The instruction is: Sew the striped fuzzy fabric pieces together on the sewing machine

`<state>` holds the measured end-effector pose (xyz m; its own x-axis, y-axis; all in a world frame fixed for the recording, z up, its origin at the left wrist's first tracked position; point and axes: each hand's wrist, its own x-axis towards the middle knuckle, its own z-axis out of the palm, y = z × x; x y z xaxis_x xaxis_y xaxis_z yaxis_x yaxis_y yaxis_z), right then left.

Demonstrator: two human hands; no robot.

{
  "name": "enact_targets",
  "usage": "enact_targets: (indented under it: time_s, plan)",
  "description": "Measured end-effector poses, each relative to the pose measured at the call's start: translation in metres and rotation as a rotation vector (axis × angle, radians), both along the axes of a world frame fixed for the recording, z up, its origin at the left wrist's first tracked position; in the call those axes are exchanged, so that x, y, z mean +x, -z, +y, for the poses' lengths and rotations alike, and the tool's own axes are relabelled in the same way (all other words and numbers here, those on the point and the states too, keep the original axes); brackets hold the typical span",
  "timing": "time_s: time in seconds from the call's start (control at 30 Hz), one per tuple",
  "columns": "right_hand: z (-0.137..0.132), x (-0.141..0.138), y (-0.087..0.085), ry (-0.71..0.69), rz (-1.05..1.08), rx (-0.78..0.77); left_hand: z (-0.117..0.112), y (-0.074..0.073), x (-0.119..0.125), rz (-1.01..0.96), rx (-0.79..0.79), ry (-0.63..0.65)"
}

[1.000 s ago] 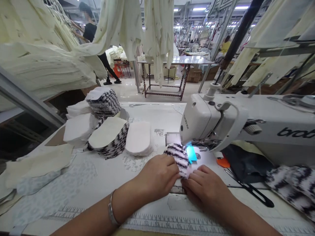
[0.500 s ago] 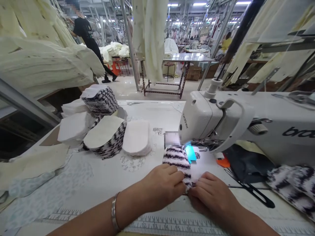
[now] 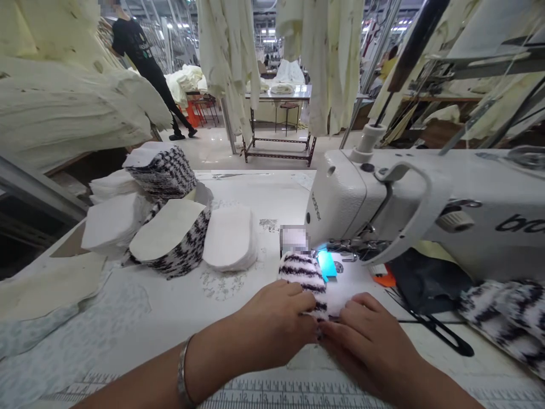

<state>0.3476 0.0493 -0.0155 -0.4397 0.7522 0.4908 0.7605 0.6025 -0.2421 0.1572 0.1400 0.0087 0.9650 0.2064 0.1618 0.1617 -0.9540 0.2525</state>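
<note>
Striped fabric (image 3: pixel 301 269) has turned, left hand (image 3: pixel 279 318) and right hand (image 3: pixel 369 338) pinching its near end.

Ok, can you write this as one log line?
left hand: on striped fabric | right hand: at fabric's near edge | sewing machine: ahead

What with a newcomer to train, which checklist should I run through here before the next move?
1. Left hand on the striped piece: ok.
2. Right hand at that piece's near end: ok.
3. Both hands apart from the head of the sewing machine: ok.
4. Black-handled tool apart from the striped piece: ok, lying to the right.
5. White stack apart from the striped piece: ok.
6. Needle raised or lowered: cannot tell, too small.
</note>
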Motion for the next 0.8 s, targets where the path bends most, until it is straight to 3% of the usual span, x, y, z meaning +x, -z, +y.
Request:
enact_targets:
  time_s: [0.13, 0.23, 0.4, 0.8]
  plan:
    - [0.002, -0.004, 0.001, -0.039, 0.008, -0.025, 0.009, -0.003, 0.007, -0.013, -0.105, -0.074]
    - [0.002, -0.005, 0.002, -0.054, 0.021, -0.031, 0.017, 0.005, 0.016, -0.052, -0.014, -0.155]
    - [0.003, -0.003, 0.003, -0.064, -0.005, -0.055, 0.020, 0.016, 0.021, 0.028, 0.081, -0.183]
    - [0.018, 0.002, -0.002, 0.011, -0.050, -0.096, 0.030, 0.016, 0.021, 0.018, 0.071, -0.211]
